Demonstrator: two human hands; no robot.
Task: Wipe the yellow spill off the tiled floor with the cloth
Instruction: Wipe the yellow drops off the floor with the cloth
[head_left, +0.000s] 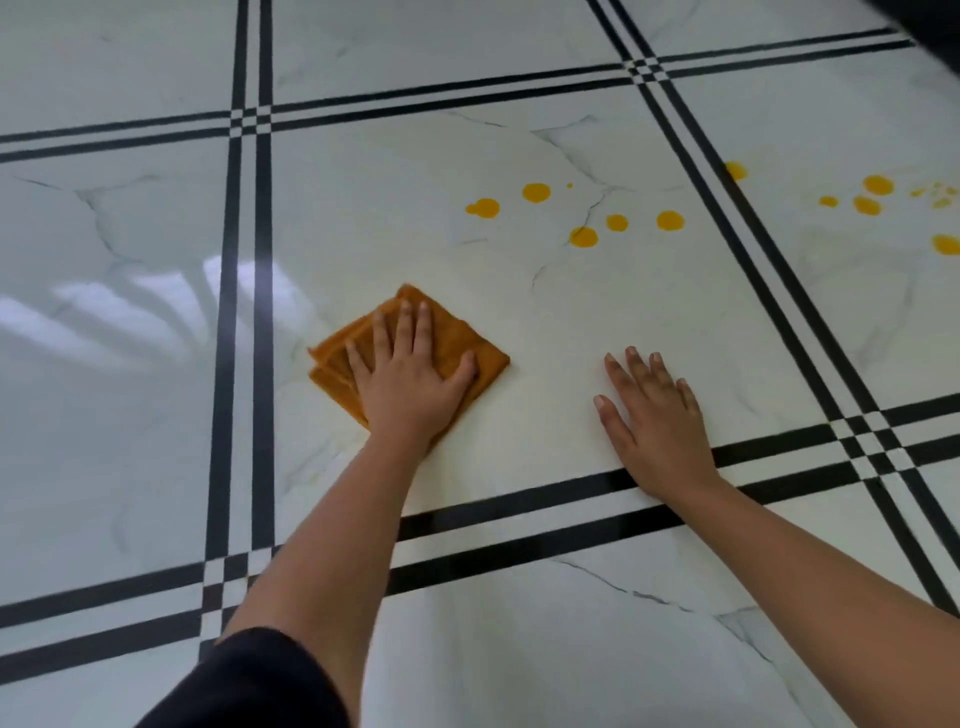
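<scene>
A folded orange cloth (332, 361) lies flat on the white marble-look tiled floor (571, 322). My left hand (410, 379) presses down on it, palm flat, fingers spread, thumb at its right edge. My right hand (660, 421) rests flat on the bare tile to the right, fingers apart and holding nothing. The yellow spill is several round drops (583, 236) on the same tile, farther away and to the right of the cloth. More yellow drops (878, 184) and smears lie on the neighbouring tile at the far right. The cloth does not touch any drop.
Double black stripes (244, 312) border the tiles and cross in small checkered squares. A bright window reflection (130, 317) glares on the left tile. Something dark (935, 31) fills the top right corner.
</scene>
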